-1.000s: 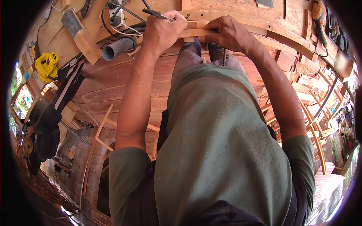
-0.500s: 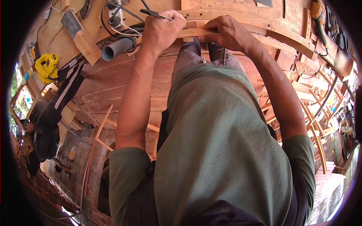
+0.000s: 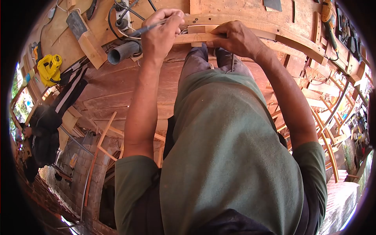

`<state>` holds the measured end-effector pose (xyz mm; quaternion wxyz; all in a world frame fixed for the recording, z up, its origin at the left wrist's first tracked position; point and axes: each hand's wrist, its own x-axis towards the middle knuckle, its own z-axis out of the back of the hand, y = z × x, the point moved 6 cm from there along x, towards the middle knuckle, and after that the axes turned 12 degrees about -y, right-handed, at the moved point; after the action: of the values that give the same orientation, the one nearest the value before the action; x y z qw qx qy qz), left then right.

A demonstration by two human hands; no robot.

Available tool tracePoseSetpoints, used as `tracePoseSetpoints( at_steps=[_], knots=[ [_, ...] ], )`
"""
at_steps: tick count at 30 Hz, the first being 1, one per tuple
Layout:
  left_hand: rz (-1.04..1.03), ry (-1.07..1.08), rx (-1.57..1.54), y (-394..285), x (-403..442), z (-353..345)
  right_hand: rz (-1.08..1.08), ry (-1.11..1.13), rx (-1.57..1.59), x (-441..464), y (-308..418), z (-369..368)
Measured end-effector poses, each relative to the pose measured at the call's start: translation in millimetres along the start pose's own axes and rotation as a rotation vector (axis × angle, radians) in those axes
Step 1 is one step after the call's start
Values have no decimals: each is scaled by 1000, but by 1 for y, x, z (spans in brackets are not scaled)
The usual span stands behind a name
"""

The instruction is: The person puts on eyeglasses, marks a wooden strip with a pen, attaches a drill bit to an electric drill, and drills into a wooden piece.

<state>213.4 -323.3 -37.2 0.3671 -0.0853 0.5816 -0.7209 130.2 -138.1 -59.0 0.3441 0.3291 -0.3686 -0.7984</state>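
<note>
My left hand (image 3: 161, 33) is raised just over the bench edge, fingers closed round a slim dark pen-like tool (image 3: 150, 27) that slants down to the left; motion blurs it. A pale wooden strip (image 3: 190, 38) runs along the bench's front edge, with thin marks on its face. My right hand (image 3: 239, 39) grips this strip between thumb and fingers, covering its right part. Directly behind the strip lies a small flat wood piece (image 3: 196, 29), and another bit of wood (image 3: 196, 44) shows below it.
On the workbench (image 3: 231, 11) are a power strip with cables (image 3: 122, 19), a grey pipe (image 3: 119, 54) and a wooden block with a dark end (image 3: 84, 35). A yellow power tool (image 3: 49, 69) is at left, a drill (image 3: 328, 17) at right. Wood frames (image 3: 331, 149) stand lower right.
My left hand has moved left, away from the strip, and the tool in it now points down to the left. My right hand keeps its grip, slightly lower.
</note>
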Motion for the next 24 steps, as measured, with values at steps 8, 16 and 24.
tracePoseSetpoints(
  at_steps=[8, 16, 24],
  knots=[
    [-540, 235, 495, -24, -38, -3, 250, -5, -56, -2, 8, 1],
    [-568, 152, 493, -4, -59, 8, 267, -154, -306, -25, 39, 4],
    [-532, -110, 425, -2, -102, 24, 675, -636, -309, -67, 105, 51]
  ],
)
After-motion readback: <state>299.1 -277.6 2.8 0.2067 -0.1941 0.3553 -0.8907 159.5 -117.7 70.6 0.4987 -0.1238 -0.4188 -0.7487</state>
